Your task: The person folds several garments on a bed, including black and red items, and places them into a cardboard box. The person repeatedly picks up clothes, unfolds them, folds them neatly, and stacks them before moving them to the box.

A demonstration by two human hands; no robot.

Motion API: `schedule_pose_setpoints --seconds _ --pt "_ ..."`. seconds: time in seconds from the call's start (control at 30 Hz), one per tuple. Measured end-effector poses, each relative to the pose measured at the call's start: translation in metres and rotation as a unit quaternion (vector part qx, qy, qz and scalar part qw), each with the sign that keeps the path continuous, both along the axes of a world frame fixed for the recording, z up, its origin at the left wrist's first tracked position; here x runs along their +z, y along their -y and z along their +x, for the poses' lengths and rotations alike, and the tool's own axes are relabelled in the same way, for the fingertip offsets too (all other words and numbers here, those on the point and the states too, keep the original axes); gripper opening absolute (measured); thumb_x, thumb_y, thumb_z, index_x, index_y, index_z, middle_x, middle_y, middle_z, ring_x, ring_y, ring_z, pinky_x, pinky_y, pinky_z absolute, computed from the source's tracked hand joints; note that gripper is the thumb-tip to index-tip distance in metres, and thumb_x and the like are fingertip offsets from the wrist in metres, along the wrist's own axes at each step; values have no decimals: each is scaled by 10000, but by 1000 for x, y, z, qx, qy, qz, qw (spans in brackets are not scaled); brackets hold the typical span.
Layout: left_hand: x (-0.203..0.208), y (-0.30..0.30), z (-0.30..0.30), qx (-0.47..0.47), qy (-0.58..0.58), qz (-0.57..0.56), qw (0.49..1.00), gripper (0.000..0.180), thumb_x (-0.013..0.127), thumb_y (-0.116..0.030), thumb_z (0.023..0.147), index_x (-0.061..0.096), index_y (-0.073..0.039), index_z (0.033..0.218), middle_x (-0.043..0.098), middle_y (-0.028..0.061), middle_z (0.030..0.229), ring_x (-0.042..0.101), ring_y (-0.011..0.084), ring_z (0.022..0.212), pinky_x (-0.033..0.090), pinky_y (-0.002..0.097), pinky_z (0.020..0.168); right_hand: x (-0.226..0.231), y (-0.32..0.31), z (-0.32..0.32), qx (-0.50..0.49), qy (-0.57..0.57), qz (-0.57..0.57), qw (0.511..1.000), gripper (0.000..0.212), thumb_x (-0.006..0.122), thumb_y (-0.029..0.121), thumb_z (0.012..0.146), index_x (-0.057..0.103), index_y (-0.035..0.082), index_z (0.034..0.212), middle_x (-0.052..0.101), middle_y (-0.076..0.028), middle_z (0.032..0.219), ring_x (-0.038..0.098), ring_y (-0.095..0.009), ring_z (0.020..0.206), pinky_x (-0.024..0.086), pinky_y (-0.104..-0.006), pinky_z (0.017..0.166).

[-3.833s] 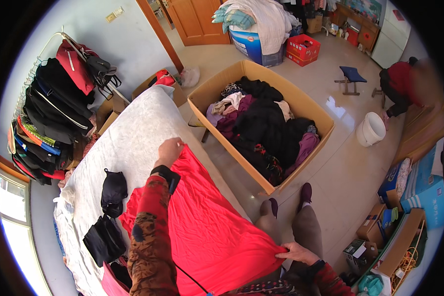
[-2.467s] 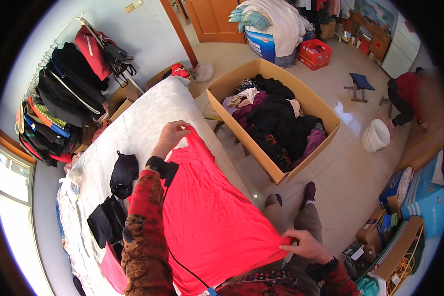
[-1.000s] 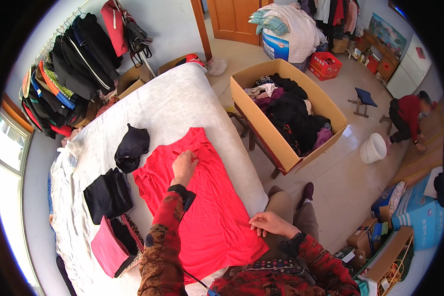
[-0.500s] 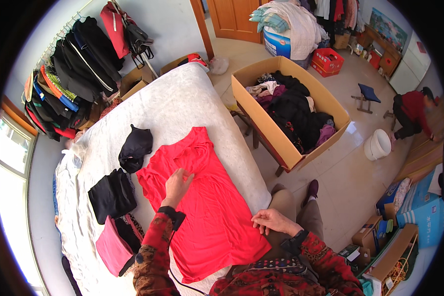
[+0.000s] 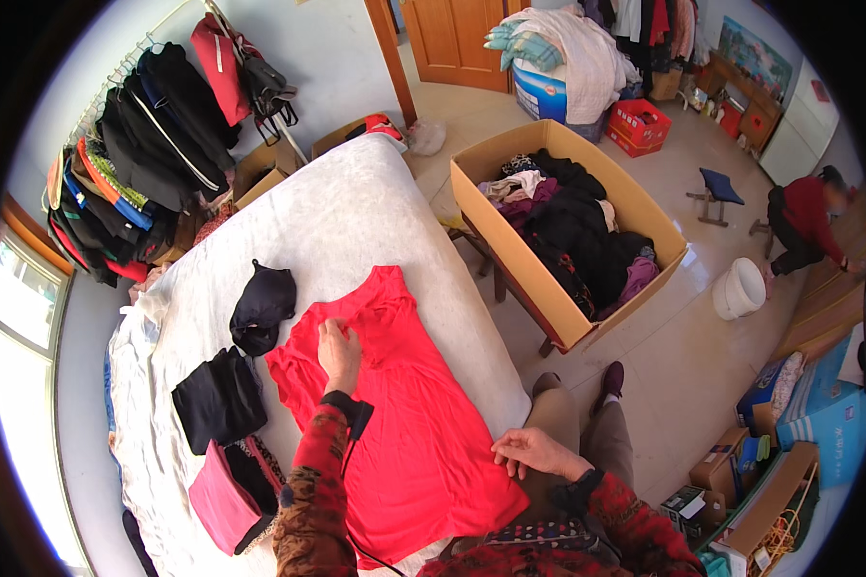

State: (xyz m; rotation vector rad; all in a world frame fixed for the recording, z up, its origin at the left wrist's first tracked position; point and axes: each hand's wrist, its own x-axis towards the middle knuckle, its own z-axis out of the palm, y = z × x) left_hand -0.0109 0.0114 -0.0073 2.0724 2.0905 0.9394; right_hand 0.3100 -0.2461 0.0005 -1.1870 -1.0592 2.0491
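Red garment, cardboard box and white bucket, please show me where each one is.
Red garment [image 5: 409, 433], head view: middle of its spread cloth.
Cardboard box [image 5: 518, 260], head view: its left long wall.
White bucket [image 5: 727, 298], head view: its side wall.

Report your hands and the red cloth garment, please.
Left hand over neck of red cloth garment, grip unclear. Right hand loosely open by hem corner. Garment spread on white mattress, black fabric bra beside.
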Motion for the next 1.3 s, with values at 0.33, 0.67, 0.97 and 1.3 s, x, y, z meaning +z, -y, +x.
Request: schedule_pose_setpoints --seconds 0.33,0.67,0.97,1.3 --pt "22 -102 85 -70 -179 -112 975 380 634 -468 826 695 -100 900 678 131 896 647 327 878 494 443 775 4 7 -11 86 283 239 925 310 706 314 823 572 47 906 626 -112 853 621 -292 731 486 -393 643" --pt "12 -193 40 -61 67 -116 989 317 651 -360 830 720 -53 864 689 163 768 673 304 738 510 391 675 12 3 7 188 268 281 902 144 643 222 828 576 96 817 590 -68 826 612 -299 748 478 -414 653" --pt "-14 -190 40 -80 100 -176 976 344 665 -358 838 721 -31 928 704 150 813 665 247 738 506 355 687 7 4 9 117 227 232 939 146 655 211 817 566 95 826 583 -52 783 610 -261 707 470 -360 621" --pt "-4 -2 -11 -162 -146 30 975 454 719 -274 794 555 -138 1195 539 98 1239 551 328 1077 441 461 888 25 6 16 146 244 207 936 339 730 225 785 615 99 1077 605 -34 863 620 -206 723 497 -319 675"
